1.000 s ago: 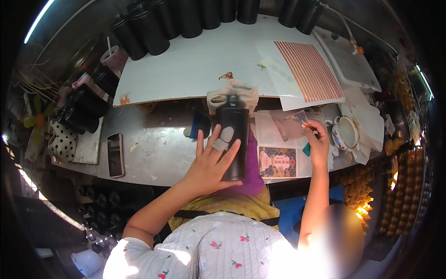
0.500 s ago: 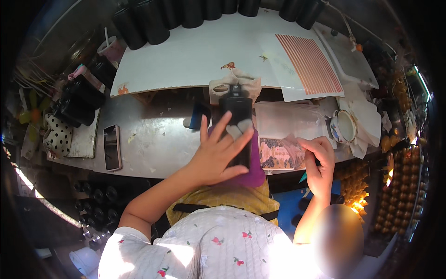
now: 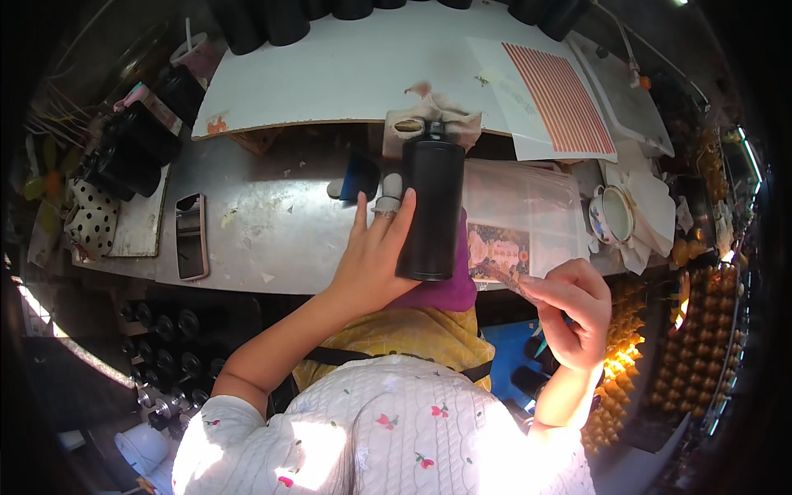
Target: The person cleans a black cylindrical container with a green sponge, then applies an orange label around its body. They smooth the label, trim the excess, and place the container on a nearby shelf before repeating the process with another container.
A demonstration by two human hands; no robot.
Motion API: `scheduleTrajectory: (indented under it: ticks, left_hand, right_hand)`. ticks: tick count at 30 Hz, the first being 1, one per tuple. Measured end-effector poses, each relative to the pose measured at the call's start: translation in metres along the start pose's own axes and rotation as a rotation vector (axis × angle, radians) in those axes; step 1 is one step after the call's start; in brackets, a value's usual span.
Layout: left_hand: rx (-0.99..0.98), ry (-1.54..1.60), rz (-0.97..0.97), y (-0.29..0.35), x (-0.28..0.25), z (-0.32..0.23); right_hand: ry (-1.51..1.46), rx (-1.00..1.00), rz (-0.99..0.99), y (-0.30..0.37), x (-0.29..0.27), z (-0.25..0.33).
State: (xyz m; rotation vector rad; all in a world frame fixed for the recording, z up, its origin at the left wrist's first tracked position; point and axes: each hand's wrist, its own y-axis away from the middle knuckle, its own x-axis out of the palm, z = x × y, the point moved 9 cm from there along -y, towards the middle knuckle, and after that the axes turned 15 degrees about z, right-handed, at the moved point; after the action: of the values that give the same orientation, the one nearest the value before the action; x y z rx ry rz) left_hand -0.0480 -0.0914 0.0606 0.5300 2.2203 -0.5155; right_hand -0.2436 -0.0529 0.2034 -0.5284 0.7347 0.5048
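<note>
A black cylinder [image 3: 431, 210] lies lengthwise before me, its narrow far end held at a fixture wrapped in pale cloth [image 3: 450, 124]. Along the cylinder's left side rests my left hand [image 3: 371, 256], open with fingers stretched out; a pale cover [image 3: 391, 188] sits on one finger. To the right of the cylinder, my right hand [image 3: 573, 309] pinches a thin, see-through printed film [image 3: 507, 278] between thumb and forefinger. A teal pointed thing [image 3: 540, 349] shows by its palm; whether it is held I cannot make out. Beyond the film lies a dark and pink printed sheet [image 3: 497, 247].
A purple cloth [image 3: 464, 285] lies under the cylinder. Left on the metal bench are a phone [image 3: 191, 238] and a dark blue scraper-like piece [image 3: 360, 176]. A white board [image 3: 330, 91] carries black cylinders and a red-striped sheet [image 3: 553, 99]. An enamel cup [image 3: 612, 216] stands right.
My left hand has slid off the cylinder's top to its left side. My right hand has moved slightly right and nearer, still pinching the film. The view has shifted a little.
</note>
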Motion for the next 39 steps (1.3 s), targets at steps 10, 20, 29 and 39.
scheduleTrajectory:
  ticks: [10, 20, 29, 39]
  left_hand:
    - [0.022, 0.204, 0.057, 0.003, -0.003, 0.001]
    - [0.044, 0.255, -0.016, -0.016, -0.017, 0.006]
    - [-0.135, 0.519, -0.136, -0.012, -0.026, 0.047]
    - [-0.253, 0.750, 0.002, -0.015, -0.011, 0.053]
  right_hand:
    - [-0.343, 0.028, 0.095, -0.101, 0.051, -0.079]
    - [-0.340, 0.141, 0.081, -0.116, 0.063, -0.101]
    - [-0.132, 0.019, -0.020, -0.106, 0.049, -0.076]
    - [-0.063, -0.012, -0.110, -0.099, 0.042, -0.069]
